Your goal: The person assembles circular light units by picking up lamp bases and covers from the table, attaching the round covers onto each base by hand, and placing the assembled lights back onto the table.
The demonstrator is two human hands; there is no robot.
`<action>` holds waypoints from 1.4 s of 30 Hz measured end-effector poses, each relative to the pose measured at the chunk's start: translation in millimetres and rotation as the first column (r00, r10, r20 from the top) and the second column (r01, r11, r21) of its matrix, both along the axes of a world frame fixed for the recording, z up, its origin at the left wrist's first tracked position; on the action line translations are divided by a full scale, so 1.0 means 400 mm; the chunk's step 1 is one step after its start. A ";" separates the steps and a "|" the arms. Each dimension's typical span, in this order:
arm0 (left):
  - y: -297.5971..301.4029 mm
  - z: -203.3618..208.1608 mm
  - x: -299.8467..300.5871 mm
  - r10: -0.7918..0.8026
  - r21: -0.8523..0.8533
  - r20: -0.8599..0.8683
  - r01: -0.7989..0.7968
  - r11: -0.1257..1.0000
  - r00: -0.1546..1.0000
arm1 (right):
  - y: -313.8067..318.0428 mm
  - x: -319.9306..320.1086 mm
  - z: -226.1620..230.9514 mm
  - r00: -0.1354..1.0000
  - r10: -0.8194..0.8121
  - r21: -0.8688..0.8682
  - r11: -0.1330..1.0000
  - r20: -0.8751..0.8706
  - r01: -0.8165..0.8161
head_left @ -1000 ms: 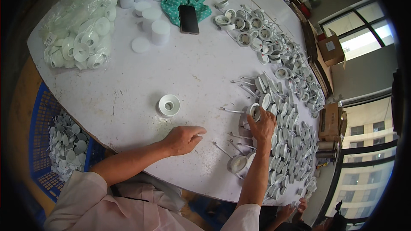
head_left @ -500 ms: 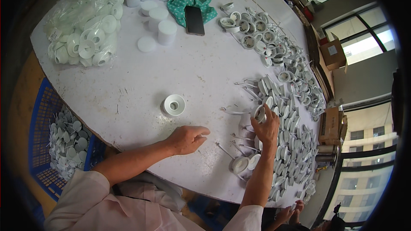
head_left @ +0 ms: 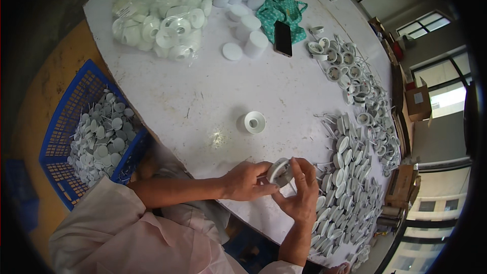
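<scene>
Both hands meet over the near part of the table around a round white lamp housing [head_left: 280,172], tilted so its open rim shows. My left hand [head_left: 248,181] pinches its left side with thumb and fingers. On its right side, my right hand [head_left: 299,191] has its fingers and thumb closed round the rim. A white ring-shaped cup [head_left: 254,122] with a hole in its middle sits on the table just beyond my hands. To the right of them, many similar round lamp parts [head_left: 341,187] with wire leads stand packed in rows.
Farther back right lies a loose pile of open round housings [head_left: 350,66]. A clear bag of white ring-shaped cups [head_left: 162,25], white discs [head_left: 232,51], a phone [head_left: 283,38] and a green dotted cloth [head_left: 281,12] occupy the far side. A blue basket [head_left: 58,144] of wired discs stands left.
My right hand has brought a lamp housing from the rows on the right toward me. My left hand has closed on it too. The view has shifted left.
</scene>
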State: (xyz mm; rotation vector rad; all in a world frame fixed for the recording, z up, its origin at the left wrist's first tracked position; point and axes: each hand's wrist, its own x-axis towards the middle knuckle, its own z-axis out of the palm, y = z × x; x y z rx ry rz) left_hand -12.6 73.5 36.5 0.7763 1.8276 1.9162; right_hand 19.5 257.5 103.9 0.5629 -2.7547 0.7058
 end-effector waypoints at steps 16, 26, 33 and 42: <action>-0.243 -0.101 0.050 0.076 0.197 0.531 -0.210 0.958 0.844 | -0.141 -0.234 -0.250 0.798 -0.471 -0.307 0.749 0.376 0.587; -0.234 -0.134 0.059 0.016 0.222 0.590 -0.181 0.958 0.807 | -0.146 -0.238 -0.244 0.816 -0.477 -0.417 0.702 0.328 0.578; -0.230 -0.133 0.064 0.039 0.213 0.582 -0.199 0.957 0.812 | -0.127 -0.241 -0.257 0.845 -0.376 -0.586 0.609 0.380 0.535; -0.228 -0.129 0.063 0.043 0.195 0.599 -0.198 0.961 0.799 | -0.118 -0.224 -0.236 0.832 -0.307 -0.667 0.498 0.462 0.554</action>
